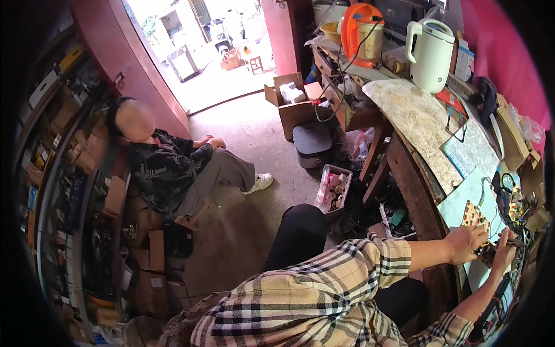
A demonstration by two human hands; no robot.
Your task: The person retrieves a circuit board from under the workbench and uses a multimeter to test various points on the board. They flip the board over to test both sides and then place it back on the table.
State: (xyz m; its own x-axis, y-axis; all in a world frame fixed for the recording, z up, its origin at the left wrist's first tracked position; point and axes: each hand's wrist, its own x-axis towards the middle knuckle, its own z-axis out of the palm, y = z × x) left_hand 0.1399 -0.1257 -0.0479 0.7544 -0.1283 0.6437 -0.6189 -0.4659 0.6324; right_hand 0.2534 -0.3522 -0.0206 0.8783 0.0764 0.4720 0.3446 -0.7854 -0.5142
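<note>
At the workbench on the right, my left hand [467, 244] is closed at the lower edge of a tan circuit board [475, 216] dotted with small parts. Close beside it, my right hand [504, 254] has its fingers bent together around something dark and slim, too small to make out. A dark part lies between the two hands, partly covered by them. Under the board is a pale sheet [457, 202]. Thin wires run around the board, and a second board with wires [514, 203] lies just beyond my right hand.
A white electric kettle [430, 55] and an orange-handled jug [361, 36] stand farther back on the bench. Another person [173, 156] sits at the left by crowded shelves [58, 173]. A cardboard box [289, 107], a dark bin [312, 144] and a filled crate [333, 189] stand on the floor.
</note>
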